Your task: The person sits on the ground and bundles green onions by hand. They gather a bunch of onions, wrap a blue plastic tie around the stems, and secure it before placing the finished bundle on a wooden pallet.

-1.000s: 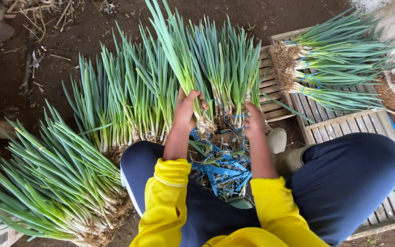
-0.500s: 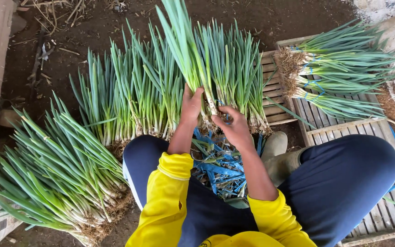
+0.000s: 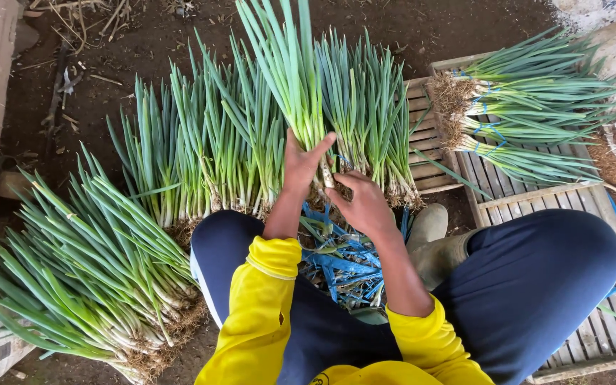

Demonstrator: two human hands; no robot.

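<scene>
Left hand [image 3: 301, 165] clamps tight around the pale stems of a bunch of green onions [image 3: 290, 71] standing upright before the knees, right hand [image 3: 365, 205] curls just beside it, seemingly pinching a blue strip [image 3: 338, 162], above a heap of blue ties [image 3: 344, 260].

Both forearms extend forward from yellow sleeves pushed to mid-forearm. The left hand [image 3: 301, 165] is raised, palm turned inward, thumb spread from the fingers, which curl closed in a grip. The right hand [image 3: 365, 203] lies just beside it, slightly lower, back upward, fingers bent toward the left hand. Both knees are bent and spread wide.
</scene>
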